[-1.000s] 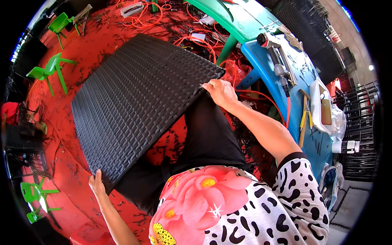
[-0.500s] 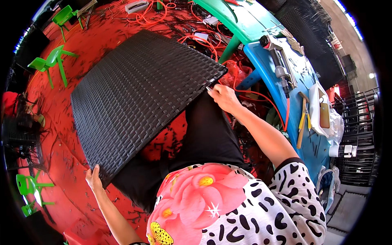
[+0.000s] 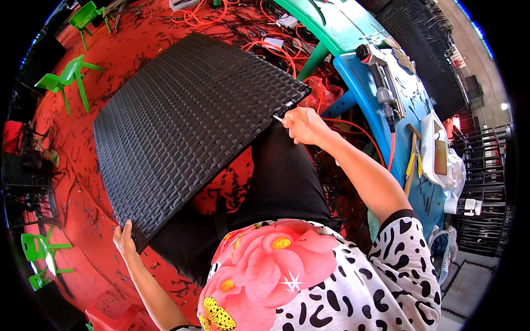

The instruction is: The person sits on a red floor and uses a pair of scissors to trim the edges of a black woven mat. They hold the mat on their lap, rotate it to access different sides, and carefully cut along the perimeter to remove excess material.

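A black woven panel (image 3: 187, 132), made of flat plastic strips, rests tilted over my black-trousered legs. My left hand (image 3: 126, 240) grips its near left corner, the fingers at the edge and partly hidden. At the panel's right end, my right hand (image 3: 305, 127) is closed around a small tool with a pale pointed tip (image 3: 278, 118). That tip lies at the panel's near edge, close to the right corner. The rest of the tool is covered by my fingers, so its kind cannot be told.
To the right, a blue table (image 3: 359, 83) carries an air-powered tool (image 3: 381, 83) on a red hose, yellow-handled pliers (image 3: 413, 160) and a white tray (image 3: 428, 138). A green table (image 3: 331, 22) adjoins it. Green chairs (image 3: 70, 73) stand left on the red floor (image 3: 83, 165), littered with black scraps.
My right hand has turned and shifted slightly, and the tool's tip now points left along the panel's edge. My left hand keeps its hold on the corner.
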The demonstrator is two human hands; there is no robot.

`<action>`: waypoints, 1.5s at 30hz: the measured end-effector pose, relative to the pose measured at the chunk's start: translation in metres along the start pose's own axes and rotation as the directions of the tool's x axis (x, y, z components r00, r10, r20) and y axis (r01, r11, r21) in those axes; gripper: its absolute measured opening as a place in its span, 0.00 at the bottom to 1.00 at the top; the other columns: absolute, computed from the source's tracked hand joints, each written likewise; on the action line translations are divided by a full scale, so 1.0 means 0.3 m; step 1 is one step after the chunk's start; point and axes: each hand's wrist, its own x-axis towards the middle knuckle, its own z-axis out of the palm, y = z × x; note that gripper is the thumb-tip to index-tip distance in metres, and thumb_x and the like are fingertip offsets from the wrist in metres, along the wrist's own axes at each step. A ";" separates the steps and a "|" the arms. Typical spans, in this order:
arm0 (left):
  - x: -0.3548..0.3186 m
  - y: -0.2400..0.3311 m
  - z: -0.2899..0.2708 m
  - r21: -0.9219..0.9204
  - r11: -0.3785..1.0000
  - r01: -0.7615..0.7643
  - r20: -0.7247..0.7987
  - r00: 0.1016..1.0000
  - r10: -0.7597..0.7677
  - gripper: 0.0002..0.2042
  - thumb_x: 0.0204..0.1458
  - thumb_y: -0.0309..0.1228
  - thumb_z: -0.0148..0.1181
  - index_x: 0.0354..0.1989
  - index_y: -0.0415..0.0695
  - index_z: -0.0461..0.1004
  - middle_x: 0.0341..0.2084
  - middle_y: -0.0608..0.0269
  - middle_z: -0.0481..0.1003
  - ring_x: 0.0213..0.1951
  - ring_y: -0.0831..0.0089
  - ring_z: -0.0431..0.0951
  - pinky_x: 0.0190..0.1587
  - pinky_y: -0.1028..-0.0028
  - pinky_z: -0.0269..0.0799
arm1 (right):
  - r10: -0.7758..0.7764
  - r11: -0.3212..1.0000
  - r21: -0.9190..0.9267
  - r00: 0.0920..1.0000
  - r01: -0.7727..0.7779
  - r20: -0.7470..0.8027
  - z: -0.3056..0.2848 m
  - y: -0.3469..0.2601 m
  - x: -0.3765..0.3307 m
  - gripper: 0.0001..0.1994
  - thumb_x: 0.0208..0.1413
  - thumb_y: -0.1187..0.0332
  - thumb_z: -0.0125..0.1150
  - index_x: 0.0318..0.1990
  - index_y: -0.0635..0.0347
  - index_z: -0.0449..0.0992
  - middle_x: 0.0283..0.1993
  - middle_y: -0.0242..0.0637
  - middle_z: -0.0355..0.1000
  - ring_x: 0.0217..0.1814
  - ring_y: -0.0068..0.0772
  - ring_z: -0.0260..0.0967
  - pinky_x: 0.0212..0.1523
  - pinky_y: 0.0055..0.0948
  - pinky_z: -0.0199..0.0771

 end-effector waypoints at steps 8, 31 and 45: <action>0.011 -0.020 -0.003 -0.034 0.999 -0.006 0.007 1.000 0.006 0.12 0.45 0.34 0.61 0.30 0.35 0.73 0.22 0.69 0.69 0.25 0.80 0.66 0.30 0.78 0.63 | 0.122 0.952 0.289 0.990 -0.097 -0.070 0.008 -0.070 -0.010 0.18 0.55 0.59 0.51 0.26 0.68 0.70 0.22 0.45 0.71 0.22 0.39 0.72 0.31 0.38 0.71; 0.012 -0.063 -0.005 -0.259 0.964 -0.051 -0.061 0.997 0.037 0.11 0.48 0.32 0.60 0.29 0.35 0.74 0.25 0.67 0.72 0.30 0.79 0.68 0.38 0.79 0.61 | -0.188 0.948 -0.308 0.916 0.075 -0.353 0.090 -0.112 0.005 0.18 0.57 0.56 0.48 0.26 0.64 0.70 0.27 0.51 0.72 0.35 0.55 0.70 0.37 0.47 0.67; -0.017 -0.022 0.012 -0.120 0.991 -0.065 -0.085 0.995 0.055 0.16 0.47 0.33 0.61 0.37 0.30 0.72 0.27 0.65 0.72 0.30 0.80 0.68 0.36 0.79 0.63 | -0.053 0.932 0.354 0.994 0.083 -0.095 0.134 -0.071 -0.177 0.13 0.57 0.64 0.53 0.26 0.64 0.68 0.18 0.36 0.67 0.18 0.28 0.65 0.21 0.28 0.64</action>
